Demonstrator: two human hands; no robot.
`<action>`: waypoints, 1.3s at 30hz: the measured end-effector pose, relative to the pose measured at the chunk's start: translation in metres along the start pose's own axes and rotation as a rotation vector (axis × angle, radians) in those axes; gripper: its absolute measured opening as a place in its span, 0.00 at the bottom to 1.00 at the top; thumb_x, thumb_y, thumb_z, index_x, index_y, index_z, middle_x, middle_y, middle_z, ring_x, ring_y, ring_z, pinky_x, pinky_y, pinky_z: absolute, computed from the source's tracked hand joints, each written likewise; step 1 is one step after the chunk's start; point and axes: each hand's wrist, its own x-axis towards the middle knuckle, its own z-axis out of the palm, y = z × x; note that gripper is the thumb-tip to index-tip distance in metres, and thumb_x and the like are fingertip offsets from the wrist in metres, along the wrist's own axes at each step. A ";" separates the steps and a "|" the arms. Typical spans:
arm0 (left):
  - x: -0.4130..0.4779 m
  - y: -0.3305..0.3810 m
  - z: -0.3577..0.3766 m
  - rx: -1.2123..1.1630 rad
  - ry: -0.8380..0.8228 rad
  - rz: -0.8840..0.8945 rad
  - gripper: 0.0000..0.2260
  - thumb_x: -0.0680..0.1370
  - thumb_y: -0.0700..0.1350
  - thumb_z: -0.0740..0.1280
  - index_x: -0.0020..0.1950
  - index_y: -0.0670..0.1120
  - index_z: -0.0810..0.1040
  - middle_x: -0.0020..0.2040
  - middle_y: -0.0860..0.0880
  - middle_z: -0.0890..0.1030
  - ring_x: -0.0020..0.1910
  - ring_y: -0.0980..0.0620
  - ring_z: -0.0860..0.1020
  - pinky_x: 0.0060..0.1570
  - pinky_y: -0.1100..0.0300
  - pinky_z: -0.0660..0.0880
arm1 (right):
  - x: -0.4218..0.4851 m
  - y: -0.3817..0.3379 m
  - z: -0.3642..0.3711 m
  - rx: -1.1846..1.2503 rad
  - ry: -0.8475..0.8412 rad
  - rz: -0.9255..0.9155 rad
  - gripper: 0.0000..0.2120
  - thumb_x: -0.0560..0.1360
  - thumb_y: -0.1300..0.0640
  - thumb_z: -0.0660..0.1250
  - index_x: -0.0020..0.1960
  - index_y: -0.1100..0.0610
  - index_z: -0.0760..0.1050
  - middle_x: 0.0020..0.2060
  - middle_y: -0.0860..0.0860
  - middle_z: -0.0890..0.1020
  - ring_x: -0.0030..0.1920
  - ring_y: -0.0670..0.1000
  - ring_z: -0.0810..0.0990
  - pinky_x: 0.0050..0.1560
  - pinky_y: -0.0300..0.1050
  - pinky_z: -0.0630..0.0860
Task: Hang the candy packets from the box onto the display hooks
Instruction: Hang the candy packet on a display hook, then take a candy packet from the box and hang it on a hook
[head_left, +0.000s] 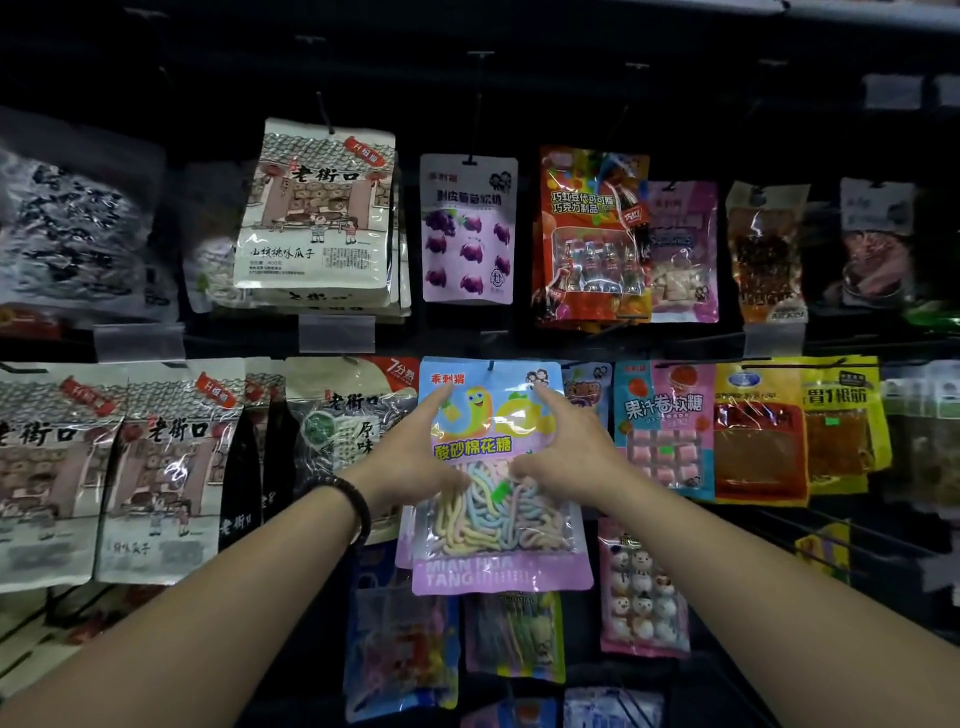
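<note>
Nearest, the left hand (415, 457) and right hand (566, 452) are pinching the candy packet (493, 415) by its sides, index fingers (441, 400) stretching up toward the display hook (491, 367) at its top. Releasing early is risking a fall if the hole is not seating fully.

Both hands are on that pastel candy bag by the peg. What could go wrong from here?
1. The hang hole of the blue-and-pink plastic packet of pastel candy worms sits at the thin dark hook; if it is not fully seated, it could slip off when the left hand and right hand let go.
2. Packets crowd it, so the neighbouring plastic packet of pink cubes might get nudged.
</note>
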 end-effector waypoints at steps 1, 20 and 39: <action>0.001 0.000 0.001 0.019 0.002 -0.003 0.54 0.73 0.32 0.79 0.85 0.63 0.51 0.86 0.50 0.57 0.52 0.55 0.83 0.55 0.45 0.85 | 0.001 -0.001 0.001 -0.008 -0.006 0.005 0.55 0.68 0.54 0.78 0.84 0.34 0.50 0.73 0.57 0.67 0.43 0.56 0.86 0.42 0.54 0.85; -0.126 -0.043 0.065 0.341 0.166 0.185 0.23 0.78 0.50 0.74 0.71 0.58 0.72 0.61 0.55 0.71 0.64 0.53 0.74 0.64 0.54 0.75 | -0.115 0.051 -0.004 -0.236 0.052 -0.151 0.30 0.80 0.48 0.70 0.80 0.44 0.65 0.66 0.48 0.68 0.56 0.49 0.74 0.62 0.52 0.76; -0.427 -0.182 0.321 0.327 -0.752 -0.195 0.11 0.79 0.55 0.69 0.60 0.56 0.84 0.55 0.54 0.85 0.54 0.52 0.82 0.57 0.55 0.78 | -0.504 0.335 0.184 -0.249 -0.536 0.602 0.15 0.72 0.37 0.66 0.48 0.45 0.83 0.44 0.46 0.88 0.48 0.54 0.87 0.49 0.50 0.84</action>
